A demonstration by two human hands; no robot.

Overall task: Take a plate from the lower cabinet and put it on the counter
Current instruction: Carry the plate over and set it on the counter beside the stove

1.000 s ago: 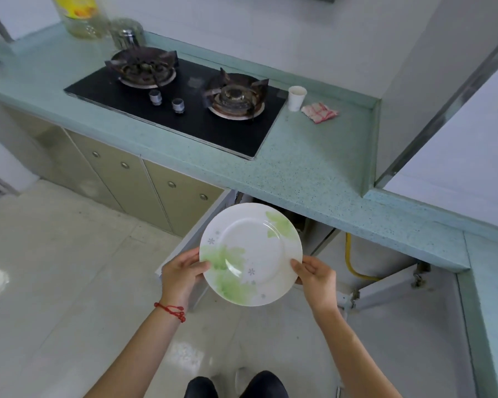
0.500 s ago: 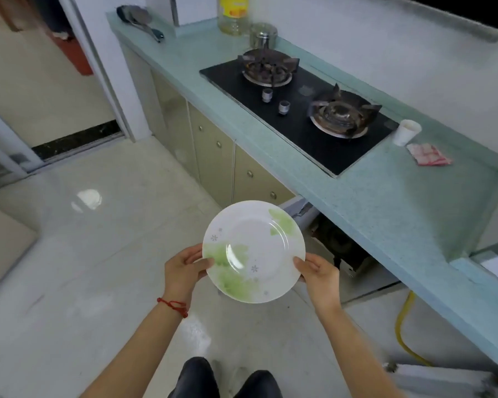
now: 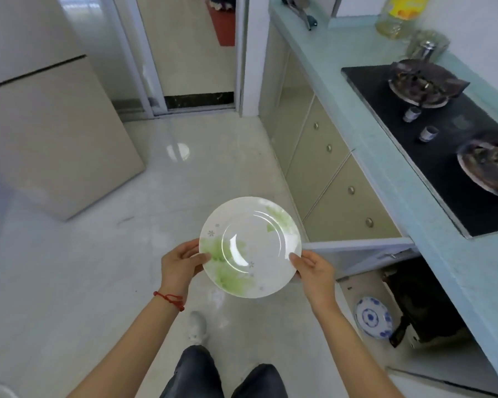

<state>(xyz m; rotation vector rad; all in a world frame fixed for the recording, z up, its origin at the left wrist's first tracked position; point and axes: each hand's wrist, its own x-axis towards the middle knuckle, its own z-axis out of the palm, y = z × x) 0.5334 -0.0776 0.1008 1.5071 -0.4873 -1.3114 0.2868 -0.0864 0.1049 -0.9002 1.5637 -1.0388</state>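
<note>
A white plate with green leaf prints [image 3: 250,247] is held level over the floor, between both hands. My left hand [image 3: 180,264] grips its left rim and my right hand [image 3: 314,271] grips its right rim. The pale green counter [image 3: 365,119] runs along the right side, with its front edge to the right of the plate. Below it the lower cabinet [image 3: 414,305] stands open, with its door [image 3: 354,251] swung out behind my right hand.
A black gas hob [image 3: 434,145] with two burners sits in the counter. A blue-patterned plate [image 3: 373,317] and a dark pan [image 3: 420,303] lie in the open cabinet. A yellow oil bottle [image 3: 400,15] stands at the counter's far end. A beige fridge [image 3: 49,133] is on the left.
The view has swung left, so the counter now lies at the right edge and the doorway shows. The plate stays in both hands at the same height.
</note>
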